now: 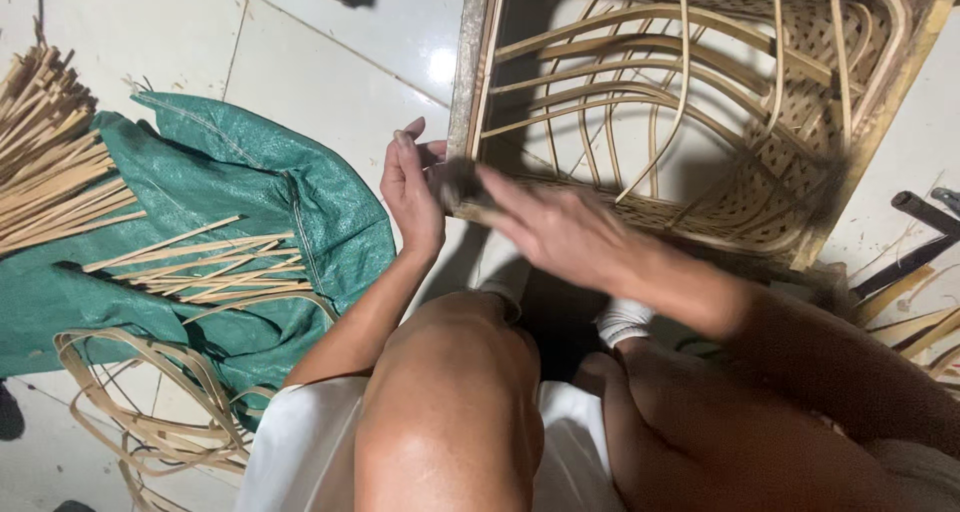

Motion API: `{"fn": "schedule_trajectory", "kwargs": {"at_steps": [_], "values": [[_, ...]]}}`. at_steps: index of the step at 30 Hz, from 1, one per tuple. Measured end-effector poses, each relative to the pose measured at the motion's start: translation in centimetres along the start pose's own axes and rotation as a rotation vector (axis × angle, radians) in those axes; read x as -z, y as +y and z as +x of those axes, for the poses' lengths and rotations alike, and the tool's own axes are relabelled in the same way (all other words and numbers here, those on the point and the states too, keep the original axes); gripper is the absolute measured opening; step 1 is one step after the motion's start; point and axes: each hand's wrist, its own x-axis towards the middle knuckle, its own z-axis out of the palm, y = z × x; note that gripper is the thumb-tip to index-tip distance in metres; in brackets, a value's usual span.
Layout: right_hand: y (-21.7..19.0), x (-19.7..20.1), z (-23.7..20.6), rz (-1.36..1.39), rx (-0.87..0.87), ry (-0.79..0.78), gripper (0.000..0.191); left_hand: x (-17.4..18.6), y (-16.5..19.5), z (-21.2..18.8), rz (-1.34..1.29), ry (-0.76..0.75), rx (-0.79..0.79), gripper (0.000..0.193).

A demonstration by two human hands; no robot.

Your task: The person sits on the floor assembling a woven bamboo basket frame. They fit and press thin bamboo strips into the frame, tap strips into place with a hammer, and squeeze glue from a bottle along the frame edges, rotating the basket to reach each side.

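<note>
A half-woven bamboo basket frame (700, 102) lies on its side on the white tiled floor, its open ribs facing me. My left hand (412, 192) grips the near left corner of the frame. My right hand (560, 227) is blurred with motion and rests against the lower rim next to that corner; whether it holds a strip I cannot tell. My bare knees fill the bottom of the view.
A green woven sack (250, 202) lies at left with several short bamboo strips (215, 272) on it. A bundle of bamboo sticks (40, 152) sits at far left. Looped long strips (160, 412) curl at bottom left. Dark tools (915, 237) lie at right.
</note>
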Motion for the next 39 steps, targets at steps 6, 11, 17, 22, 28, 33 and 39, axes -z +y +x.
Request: {"fn": "schedule_trajectory", "kwargs": {"at_steps": [6,11,17,22,28,33,39], "values": [[-0.2,3.3,2.6,-0.015,0.167,0.469,0.037,0.9,-0.4,0.6,0.116,-0.018,-0.104,0.045],[2.5,0.3,-5.4,0.199,-0.055,0.521,0.041,2.4,3.3,-1.6,0.501,-0.213,-0.406,0.045],[9.0,-7.5,-25.4,-0.037,-0.660,1.402,0.042,2.7,8.8,-5.9,1.263,-0.880,-1.103,0.076],[13.4,-16.9,-34.3,-0.151,-0.874,1.335,0.041,1.8,7.3,-4.8,1.288,-0.940,-1.207,0.057],[18.6,-23.2,-31.8,-0.071,-0.921,1.182,0.046,3.9,5.4,-4.1,1.303,-0.912,-1.245,0.061],[21.2,-21.2,-30.3,-0.141,-0.919,1.261,0.046,4.4,5.6,-4.5,1.435,-0.915,-1.142,0.060],[28.6,-16.0,-39.3,-0.269,-0.968,1.075,0.027,4.2,5.3,-4.5,1.400,-0.905,-1.166,0.055]]}}
